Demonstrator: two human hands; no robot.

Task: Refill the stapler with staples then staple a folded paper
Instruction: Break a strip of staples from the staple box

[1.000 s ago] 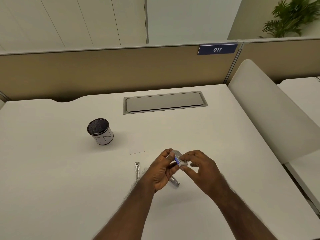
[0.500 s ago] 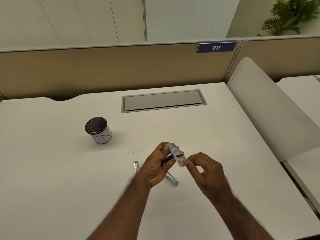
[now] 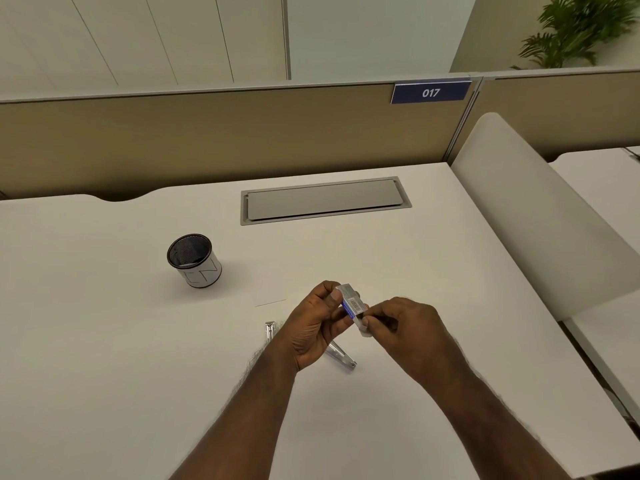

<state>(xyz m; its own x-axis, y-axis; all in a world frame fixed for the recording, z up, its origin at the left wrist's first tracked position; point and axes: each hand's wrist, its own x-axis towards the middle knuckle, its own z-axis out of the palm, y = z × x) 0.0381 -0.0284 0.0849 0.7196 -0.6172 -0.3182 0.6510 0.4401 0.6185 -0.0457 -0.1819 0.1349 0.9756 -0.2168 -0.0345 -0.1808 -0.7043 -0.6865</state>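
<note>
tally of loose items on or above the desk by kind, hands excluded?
Staple box, held between the left hand and right hand: 1
Stapler, opened out flat, partly hidden under the left hand: 1
Mesh cup: 1
Folded paper, white on white, faint: 1
Total: 4

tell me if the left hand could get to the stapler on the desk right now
Probably not yet: the left hand grips the staple box, so it is occupied. The opened stapler lies on the desk directly beneath it, with nothing between.
</note>
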